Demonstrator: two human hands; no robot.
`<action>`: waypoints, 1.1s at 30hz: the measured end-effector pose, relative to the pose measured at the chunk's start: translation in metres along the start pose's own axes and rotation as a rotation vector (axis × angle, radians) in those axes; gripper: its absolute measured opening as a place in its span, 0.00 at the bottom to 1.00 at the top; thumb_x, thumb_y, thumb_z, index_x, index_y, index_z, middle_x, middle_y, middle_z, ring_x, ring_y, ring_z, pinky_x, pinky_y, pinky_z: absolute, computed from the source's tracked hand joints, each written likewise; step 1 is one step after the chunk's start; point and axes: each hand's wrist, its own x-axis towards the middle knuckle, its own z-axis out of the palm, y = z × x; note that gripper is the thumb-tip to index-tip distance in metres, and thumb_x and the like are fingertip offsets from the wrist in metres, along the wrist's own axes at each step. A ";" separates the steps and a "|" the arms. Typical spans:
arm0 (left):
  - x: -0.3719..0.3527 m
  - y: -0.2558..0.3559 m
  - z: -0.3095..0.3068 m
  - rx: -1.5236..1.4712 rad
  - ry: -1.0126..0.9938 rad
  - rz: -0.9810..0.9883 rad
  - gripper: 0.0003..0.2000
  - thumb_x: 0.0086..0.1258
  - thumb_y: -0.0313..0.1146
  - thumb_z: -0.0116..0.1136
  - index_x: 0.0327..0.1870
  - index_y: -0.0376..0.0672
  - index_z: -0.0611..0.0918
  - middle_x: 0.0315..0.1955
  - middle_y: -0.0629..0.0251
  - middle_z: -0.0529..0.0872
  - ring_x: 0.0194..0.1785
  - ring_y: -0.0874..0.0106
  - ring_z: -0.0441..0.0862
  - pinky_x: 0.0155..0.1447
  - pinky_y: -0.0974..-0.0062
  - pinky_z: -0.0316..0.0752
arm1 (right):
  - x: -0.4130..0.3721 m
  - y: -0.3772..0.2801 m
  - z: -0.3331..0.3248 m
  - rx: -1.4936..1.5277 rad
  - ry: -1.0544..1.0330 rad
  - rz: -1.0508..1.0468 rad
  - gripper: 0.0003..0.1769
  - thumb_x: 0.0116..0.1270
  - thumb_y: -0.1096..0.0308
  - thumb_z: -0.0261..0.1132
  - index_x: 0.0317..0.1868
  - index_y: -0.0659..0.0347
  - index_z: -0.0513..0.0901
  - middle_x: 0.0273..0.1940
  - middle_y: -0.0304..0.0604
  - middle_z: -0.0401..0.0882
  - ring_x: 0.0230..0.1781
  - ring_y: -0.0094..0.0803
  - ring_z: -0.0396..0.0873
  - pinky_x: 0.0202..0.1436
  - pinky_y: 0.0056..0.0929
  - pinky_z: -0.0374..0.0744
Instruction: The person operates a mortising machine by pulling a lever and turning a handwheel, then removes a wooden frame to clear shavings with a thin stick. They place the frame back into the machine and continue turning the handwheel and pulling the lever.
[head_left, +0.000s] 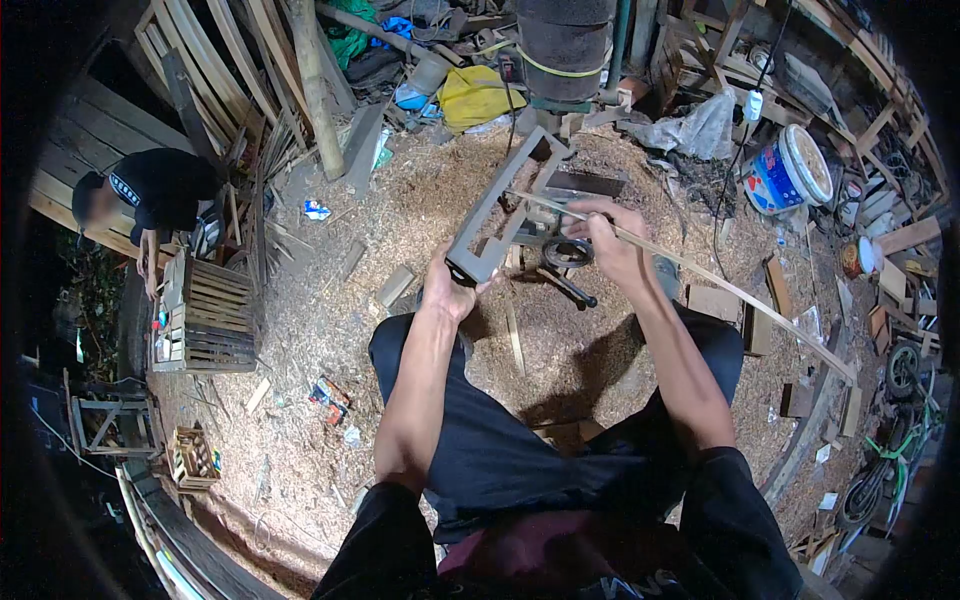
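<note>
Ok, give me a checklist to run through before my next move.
1. Left hand holding the grey rectangular metal frame: ok, at its near end.
2. Right hand gripping the long, thin wooden stick: ok.
3. Stick touching the frame's inside: cannot tell.
4. Shavings-strewn floor free of scraps: not ok, a pale wooden block lies there.
5. Co-worker in black clothing away from the stick: ok, beside the slatted wooden crate.

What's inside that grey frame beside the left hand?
Brown bits, perhaps wood shavings, show through openings in the grey frame. The long stick's tip reaches over it. Anything beneath its solid edges is covered; I can't tell how deep it goes.
</note>
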 end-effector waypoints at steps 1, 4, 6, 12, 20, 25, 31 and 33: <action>0.000 -0.001 0.001 -0.019 0.036 0.011 0.19 0.77 0.46 0.40 0.58 0.43 0.73 0.53 0.56 0.79 0.51 0.59 0.79 0.47 0.59 0.82 | 0.000 0.001 0.002 0.019 0.005 0.001 0.19 0.67 0.73 0.48 0.49 0.77 0.80 0.38 0.54 0.84 0.36 0.36 0.85 0.45 0.32 0.85; 0.005 -0.005 0.002 -0.070 0.089 0.020 0.20 0.78 0.47 0.38 0.57 0.44 0.75 0.51 0.58 0.81 0.48 0.60 0.80 0.45 0.60 0.81 | 0.002 -0.002 0.004 0.054 0.031 0.037 0.20 0.68 0.72 0.47 0.50 0.77 0.79 0.39 0.55 0.84 0.37 0.36 0.85 0.46 0.33 0.85; 0.016 -0.008 -0.007 -0.107 0.047 0.000 0.20 0.77 0.48 0.38 0.56 0.44 0.76 0.50 0.59 0.81 0.48 0.61 0.80 0.46 0.62 0.81 | 0.006 -0.029 0.002 0.044 0.054 0.101 0.21 0.69 0.70 0.47 0.50 0.77 0.79 0.40 0.55 0.84 0.37 0.36 0.85 0.46 0.32 0.84; 0.000 -0.003 0.013 -0.098 0.033 -0.022 0.18 0.77 0.46 0.40 0.54 0.42 0.73 0.50 0.55 0.78 0.47 0.57 0.80 0.43 0.61 0.83 | 0.006 -0.043 -0.011 -0.153 0.129 -0.015 0.19 0.66 0.70 0.51 0.46 0.76 0.83 0.34 0.53 0.86 0.36 0.32 0.85 0.40 0.28 0.82; -0.002 -0.008 0.004 0.098 -0.064 0.013 0.20 0.76 0.47 0.41 0.59 0.46 0.74 0.53 0.60 0.81 0.48 0.61 0.81 0.45 0.62 0.80 | -0.001 -0.026 -0.023 -0.199 -0.082 -0.068 0.19 0.67 0.72 0.50 0.48 0.77 0.82 0.36 0.53 0.85 0.33 0.34 0.85 0.39 0.30 0.84; 0.000 -0.005 0.013 0.100 0.022 0.058 0.22 0.76 0.48 0.39 0.59 0.43 0.75 0.52 0.60 0.83 0.45 0.62 0.83 0.38 0.67 0.79 | 0.000 -0.051 -0.037 -0.008 -0.012 0.022 0.19 0.66 0.71 0.51 0.42 0.79 0.83 0.33 0.56 0.85 0.31 0.36 0.86 0.36 0.29 0.85; 0.011 -0.005 0.011 0.088 -0.013 0.054 0.22 0.75 0.48 0.38 0.57 0.43 0.77 0.49 0.60 0.84 0.39 0.63 0.83 0.31 0.71 0.75 | -0.001 -0.039 -0.025 -0.141 -0.131 -0.034 0.18 0.64 0.72 0.51 0.42 0.75 0.83 0.33 0.53 0.85 0.33 0.35 0.86 0.38 0.31 0.84; 0.007 -0.006 0.017 0.096 -0.012 0.071 0.22 0.75 0.48 0.38 0.56 0.43 0.77 0.48 0.60 0.84 0.38 0.64 0.82 0.31 0.70 0.75 | -0.002 -0.026 -0.017 -0.423 -0.084 -0.238 0.18 0.63 0.71 0.52 0.43 0.74 0.84 0.33 0.51 0.86 0.33 0.34 0.86 0.38 0.31 0.83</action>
